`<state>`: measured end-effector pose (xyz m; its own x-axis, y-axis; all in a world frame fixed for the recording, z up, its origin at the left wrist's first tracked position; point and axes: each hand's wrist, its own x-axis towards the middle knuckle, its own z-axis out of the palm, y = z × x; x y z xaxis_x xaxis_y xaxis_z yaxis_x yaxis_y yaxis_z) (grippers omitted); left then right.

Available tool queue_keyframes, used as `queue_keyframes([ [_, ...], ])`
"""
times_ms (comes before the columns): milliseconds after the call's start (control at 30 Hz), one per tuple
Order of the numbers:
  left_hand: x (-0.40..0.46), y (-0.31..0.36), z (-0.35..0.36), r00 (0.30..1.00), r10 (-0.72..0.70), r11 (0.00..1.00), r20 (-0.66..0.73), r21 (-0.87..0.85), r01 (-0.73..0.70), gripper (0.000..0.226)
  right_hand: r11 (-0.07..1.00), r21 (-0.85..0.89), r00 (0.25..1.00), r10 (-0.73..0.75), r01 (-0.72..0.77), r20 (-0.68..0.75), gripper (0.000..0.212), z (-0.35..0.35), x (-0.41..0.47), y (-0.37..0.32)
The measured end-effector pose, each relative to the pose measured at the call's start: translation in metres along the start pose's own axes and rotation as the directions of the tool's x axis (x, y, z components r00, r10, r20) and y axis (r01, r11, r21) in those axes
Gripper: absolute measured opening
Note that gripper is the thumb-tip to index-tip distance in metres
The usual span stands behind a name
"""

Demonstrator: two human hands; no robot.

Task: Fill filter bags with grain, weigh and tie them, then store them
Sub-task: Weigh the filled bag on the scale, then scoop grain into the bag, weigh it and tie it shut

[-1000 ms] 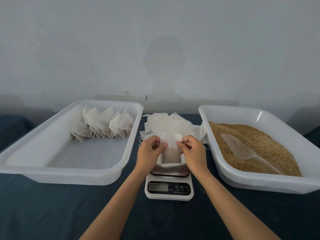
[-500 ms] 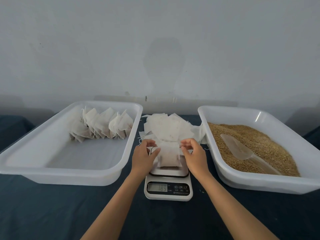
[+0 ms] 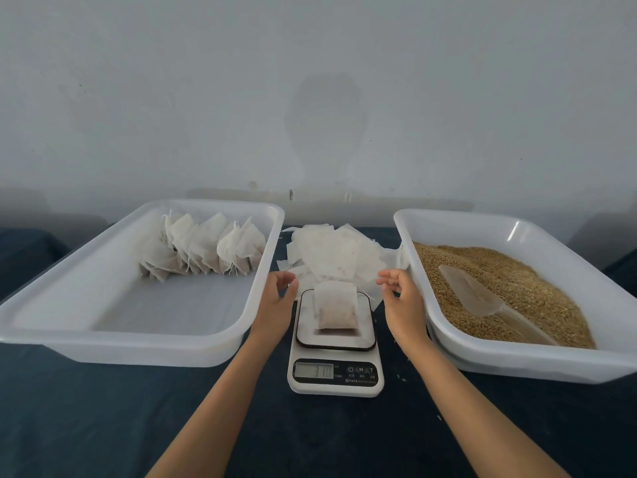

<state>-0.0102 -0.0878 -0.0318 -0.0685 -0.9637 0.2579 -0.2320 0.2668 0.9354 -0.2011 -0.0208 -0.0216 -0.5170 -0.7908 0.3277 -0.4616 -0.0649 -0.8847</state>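
A filled filter bag (image 3: 336, 307) stood on the scale (image 3: 335, 343); left hand (image 3: 275, 303) and right hand (image 3: 403, 301) flanked it, fingers loosely curled, holding nothing.

the digits on the scale's display (image 3: 313, 370) are being blurred beyond sure reading. the scoop's handle (image 3: 524, 327) is being half buried in grain (image 3: 537, 288). both forearms are being cut off by the bottom edge, and the right tray (image 3: 517, 363) by the right edge.
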Motion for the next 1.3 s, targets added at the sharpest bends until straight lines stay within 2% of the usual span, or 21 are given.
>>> queue_keyframes([
  [167,0.001,0.001,0.001,0.996,0.036,0.999,0.082,0.027,-0.039,0.009,0.998,-0.056,0.999,0.001,0.001,0.049,0.016,0.003,-0.001,-0.004],
  [367,0.011,0.004,0.016,0.957,0.117,0.932,0.265,0.304,-0.198,0.022,0.983,-0.169,0.975,0.107,-0.073,0.196,0.019,0.017,-0.003,-0.013],
  [533,0.02,0.021,0.026,0.933,0.191,0.873,0.304,0.383,-0.303,0.019,0.983,-0.174,0.982,0.084,-0.054,0.171,0.022,0.024,-0.002,-0.022],
  [633,0.021,0.028,0.03,0.931,0.206,0.832,0.3,0.447,-0.328,0.018,0.991,-0.13,0.988,0.041,-0.021,0.149,0.023,0.024,-0.003,-0.026],
  [733,0.018,0.029,0.03,0.937,0.22,0.834,0.272,0.446,-0.326,0.026,0.999,-0.043,0.99,0.006,0.0,0.137,0.024,0.021,-0.005,-0.03],
  [867,0.016,0.042,0.021,0.896,0.328,0.753,0.301,0.489,-0.44,0.025,0.996,0.054,0.991,-0.07,0.064,0.116,0.022,0.014,-0.008,-0.04],
  [1000,0.014,0.073,0.015,0.843,0.455,0.712,0.288,0.45,-0.539,0.021,0.979,0.173,0.991,-0.119,0.107,0.063,0.019,0.003,-0.009,-0.055],
  [1100,0.013,0.105,0.02,0.82,0.516,0.707,0.247,0.417,-0.571,0.017,0.949,0.297,0.99,-0.13,0.107,0.058,0.028,-0.014,-0.009,-0.066],
  [1233,0.011,0.145,0.041,0.866,0.429,0.868,0.255,0.149,-0.474,0.022,0.971,0.239,0.989,-0.052,0.018,0.136,0.053,-0.046,-0.002,-0.075],
  [1300,0.008,0.158,0.057,0.887,0.367,0.928,0.28,-0.048,-0.369,0.027,0.909,0.389,0.978,0.081,-0.151,0.193,0.056,-0.066,0.002,-0.076],
])
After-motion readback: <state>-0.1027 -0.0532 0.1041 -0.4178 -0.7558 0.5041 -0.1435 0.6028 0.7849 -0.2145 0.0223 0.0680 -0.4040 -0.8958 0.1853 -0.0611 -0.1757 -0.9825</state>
